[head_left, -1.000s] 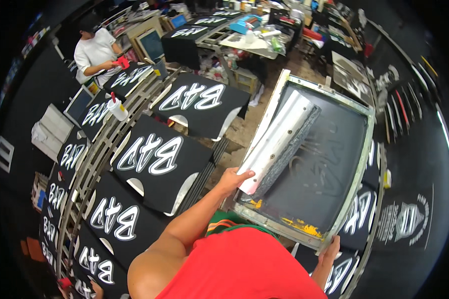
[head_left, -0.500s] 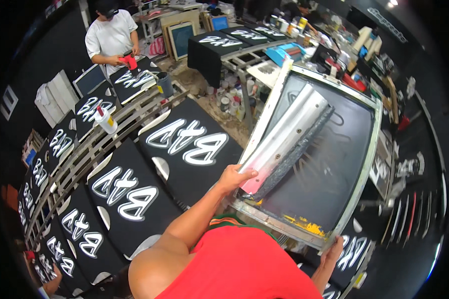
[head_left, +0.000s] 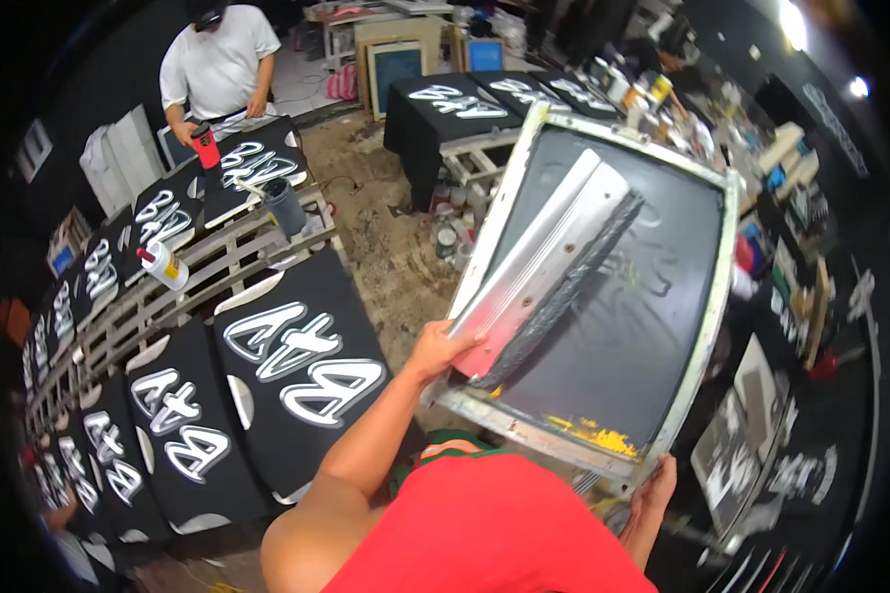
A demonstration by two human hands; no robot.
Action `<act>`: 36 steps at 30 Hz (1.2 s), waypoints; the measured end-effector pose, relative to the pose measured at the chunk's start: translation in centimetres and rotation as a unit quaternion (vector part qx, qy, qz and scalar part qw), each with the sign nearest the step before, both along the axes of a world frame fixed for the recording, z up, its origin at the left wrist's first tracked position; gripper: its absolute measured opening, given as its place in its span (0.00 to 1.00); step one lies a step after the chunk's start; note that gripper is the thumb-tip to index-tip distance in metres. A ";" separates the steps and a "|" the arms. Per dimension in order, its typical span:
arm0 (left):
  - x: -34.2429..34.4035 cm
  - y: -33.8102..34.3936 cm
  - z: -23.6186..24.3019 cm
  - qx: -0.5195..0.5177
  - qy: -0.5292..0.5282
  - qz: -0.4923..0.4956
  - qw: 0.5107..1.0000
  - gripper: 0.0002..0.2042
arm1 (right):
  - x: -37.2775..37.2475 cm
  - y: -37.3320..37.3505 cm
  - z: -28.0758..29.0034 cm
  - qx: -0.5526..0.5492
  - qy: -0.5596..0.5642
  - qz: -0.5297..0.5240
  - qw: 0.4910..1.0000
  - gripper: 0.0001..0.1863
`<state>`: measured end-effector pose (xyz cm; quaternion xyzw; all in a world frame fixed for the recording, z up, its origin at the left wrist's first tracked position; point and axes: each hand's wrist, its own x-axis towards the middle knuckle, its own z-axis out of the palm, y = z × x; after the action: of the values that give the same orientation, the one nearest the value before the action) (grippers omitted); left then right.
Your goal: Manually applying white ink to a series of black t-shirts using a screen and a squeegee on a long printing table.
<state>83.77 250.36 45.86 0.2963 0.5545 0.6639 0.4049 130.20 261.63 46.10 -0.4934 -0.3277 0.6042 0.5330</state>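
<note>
A screen printing frame [head_left: 497,425] with pale, worn edges and dark mesh is held tilted in front of me. Across its mesh lies a wide metal squeegee [head_left: 539,259], pinkish at the near end and coated with dark ink along one side. My left hand [head_left: 440,351] is closed at the squeegee's near end, beside the frame's left edge, its thumb over the metal. At the frame's near right corner, my right hand [head_left: 653,484] grips the edge; part of its fingers is hidden. Yellow residue [head_left: 593,435] marks the mesh's near end.
Black printed fabric panels [head_left: 302,356] line the left and near left, beside a slatted metal rack [head_left: 222,277] with a white bottle [head_left: 163,265] and a dark bucket [head_left: 285,206]. A co-worker [head_left: 218,64] holds a red heat gun [head_left: 205,146]. Printed panels cover a table [head_left: 455,102] ahead.
My view has turned, and the frame with the squeegee sits slightly further left in it. Both hands keep their hold. The co-worker's red heat gun has shifted left and now points downward.
</note>
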 end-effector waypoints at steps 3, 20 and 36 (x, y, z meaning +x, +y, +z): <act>-1.5 3.0 -0.1 -0.004 -0.003 0.066 0.998 0.18 | -1.6 8.9 0.4 0.001 -0.012 0.091 0.996 0.15; -35.1 14.3 1.5 -0.055 -0.007 0.263 0.963 0.21 | -46.3 31.3 5.2 -0.016 -0.171 0.231 0.958 0.25; -67.9 35.8 1.4 -0.094 0.015 0.185 0.978 0.23 | -74.7 46.2 4.0 -0.072 -0.158 0.090 0.981 0.12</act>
<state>15.85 286.12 47.25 0.1585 0.6660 0.6676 0.2927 55.53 307.82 50.10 -0.5881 -0.4067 0.5864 0.3807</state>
